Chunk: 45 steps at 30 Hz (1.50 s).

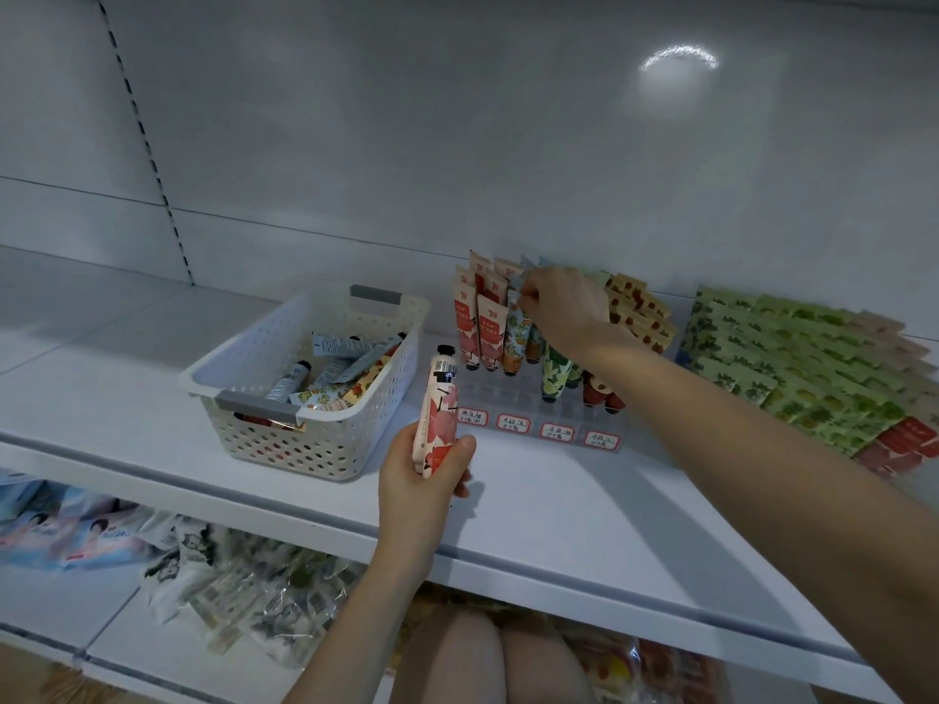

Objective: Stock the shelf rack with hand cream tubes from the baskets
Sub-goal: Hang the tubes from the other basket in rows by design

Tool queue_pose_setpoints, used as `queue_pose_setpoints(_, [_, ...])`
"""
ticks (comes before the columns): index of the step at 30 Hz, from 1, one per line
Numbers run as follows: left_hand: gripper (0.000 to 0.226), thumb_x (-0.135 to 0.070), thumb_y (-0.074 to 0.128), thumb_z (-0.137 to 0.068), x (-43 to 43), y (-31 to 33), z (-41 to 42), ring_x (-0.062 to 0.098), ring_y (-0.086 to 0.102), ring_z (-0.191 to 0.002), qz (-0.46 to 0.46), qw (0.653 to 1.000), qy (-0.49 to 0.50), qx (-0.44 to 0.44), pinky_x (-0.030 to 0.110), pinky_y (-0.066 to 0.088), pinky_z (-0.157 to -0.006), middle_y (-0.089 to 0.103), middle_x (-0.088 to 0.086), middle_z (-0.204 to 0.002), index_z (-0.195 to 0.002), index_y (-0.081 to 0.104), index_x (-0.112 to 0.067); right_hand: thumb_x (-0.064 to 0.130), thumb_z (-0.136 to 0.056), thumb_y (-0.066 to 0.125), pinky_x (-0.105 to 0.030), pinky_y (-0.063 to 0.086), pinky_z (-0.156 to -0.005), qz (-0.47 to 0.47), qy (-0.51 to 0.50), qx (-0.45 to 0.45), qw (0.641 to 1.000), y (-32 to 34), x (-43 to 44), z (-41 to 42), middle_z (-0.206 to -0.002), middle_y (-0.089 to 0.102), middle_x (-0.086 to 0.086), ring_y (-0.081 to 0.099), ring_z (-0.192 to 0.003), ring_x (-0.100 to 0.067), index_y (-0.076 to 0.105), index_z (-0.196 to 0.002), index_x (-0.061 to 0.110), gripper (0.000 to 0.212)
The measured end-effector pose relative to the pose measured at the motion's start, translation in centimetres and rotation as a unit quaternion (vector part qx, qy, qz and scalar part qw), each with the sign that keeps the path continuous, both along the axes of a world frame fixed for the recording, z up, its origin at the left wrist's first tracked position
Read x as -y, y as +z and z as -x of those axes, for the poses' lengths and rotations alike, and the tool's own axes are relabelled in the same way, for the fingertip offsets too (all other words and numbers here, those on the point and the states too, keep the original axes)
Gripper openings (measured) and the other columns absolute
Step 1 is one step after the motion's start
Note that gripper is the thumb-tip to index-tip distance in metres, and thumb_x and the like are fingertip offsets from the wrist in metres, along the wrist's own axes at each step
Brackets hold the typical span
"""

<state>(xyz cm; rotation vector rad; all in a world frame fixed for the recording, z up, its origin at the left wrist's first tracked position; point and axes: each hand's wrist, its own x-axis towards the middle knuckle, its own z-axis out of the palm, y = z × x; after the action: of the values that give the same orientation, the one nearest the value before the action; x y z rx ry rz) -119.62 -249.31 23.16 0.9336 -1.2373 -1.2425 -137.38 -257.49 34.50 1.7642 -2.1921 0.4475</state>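
My right hand (561,309) reaches into the clear plastic tiered rack (533,398) at centre right of the frame. Its thumb and fingertips pinch the flat top end of a blue, orange-flowered hand cream tube (513,340), which stands cap-down in the second column. My left hand (424,482), at lower centre, is curled round the lower half of a pink flower-printed hand cream tube with a black cap (439,414). It holds the tube cap-up, just in front of the rack's left end.

What could go wrong, as I judge it: the racked tubes stand close together and lean, so a tug or shove on the pinched one could tip its neighbours in a row. My right forearm passes low over the green and red tubes on the rack's right side and could knock them over. The pink tube is held only by its lower part and could slip onto the white shelf board (559,505).

Counts:
- One white perforated plastic basket with grey handles (305,439), centre left, holds about seven loose tubes. They overlap, so I cannot be sure.
- One tube is in my left hand.
- Four handwritten labels (513,424) sit on the rack's front, one for each of four columns.
- The leftmost column holds at least four pink-red tubes.
- The other columns are partly hidden by my hand and arm, so I cannot count them.
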Motion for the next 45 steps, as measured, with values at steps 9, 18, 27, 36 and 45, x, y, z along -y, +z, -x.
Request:
queue_pose_setpoints(9, [0.022,-0.015,0.064,-0.086,-0.2,0.3,0.0,0.002,0.054,-0.052,-0.001,1.0,0.002,0.005,0.013,0.046,-0.051,0.058,0.005,-0.069,-0.102,0.056,-0.003,0.02,-0.097,0.046,-0.034,0.052,-0.074,-0.001,0.011,0.005,1.0,0.2,-0.7,-0.3,-0.095,0.068,-0.009,0.064,-0.086,-0.025,0.066,-0.101,0.008,0.024])
queue_pose_setpoints(18, [0.019,-0.011,0.064,-0.085,-0.3,0.2,0.1,0.003,0.053,-0.05,0.001,1.0,0.004,0.006,0.014,0.045,-0.049,0.057,0.005,-0.065,-0.099,0.056,-0.001,0.019,-0.096,0.045,-0.028,0.041,-0.063,0.005,0.018,0.013,1.0,0.5,-0.8,-0.3,-0.087,0.067,-0.01,0.062,-0.081,-0.026,0.065,-0.09,0.005,0.025])
queue_pose_setpoints(27, [0.022,-0.014,0.064,-0.085,-0.3,0.0,-0.1,0.003,0.054,-0.051,0.006,1.0,0.006,0.01,0.015,0.045,-0.05,0.058,0.004,-0.065,-0.101,0.056,-0.001,0.031,-0.092,0.053,-0.038,0.05,-0.065,0.122,0.153,0.018,0.981,0.4,-1.6,0.0,-0.075,0.068,-0.011,0.057,-0.077,-0.027,0.07,-0.085,0.004,0.033])
queue_pose_setpoints(36, [0.023,-0.014,0.065,-0.085,-0.3,-0.3,-0.2,0.005,0.054,-0.051,0.005,1.0,0.005,0.009,0.016,0.046,-0.051,0.058,0.004,-0.064,-0.1,0.057,0.002,0.023,-0.095,0.047,-0.033,0.044,-0.081,0.045,0.1,-0.026,0.994,0.1,-0.4,-0.7,-0.096,0.066,-0.01,0.051,-0.099,-0.026,0.069,-0.099,0.009,0.026])
queue_pose_setpoints(45, [0.027,-0.016,0.064,-0.085,-0.1,-0.6,-0.1,0.004,0.054,-0.051,0.002,1.0,0.002,0.012,0.016,0.046,-0.051,0.058,0.003,-0.064,-0.104,0.056,0.003,0.028,-0.098,0.042,-0.031,0.038,-0.079,0.033,0.063,-0.054,0.996,0.4,0.5,-1.1,-0.105,0.062,-0.011,0.051,-0.103,-0.026,0.065,-0.11,0.013,0.03])
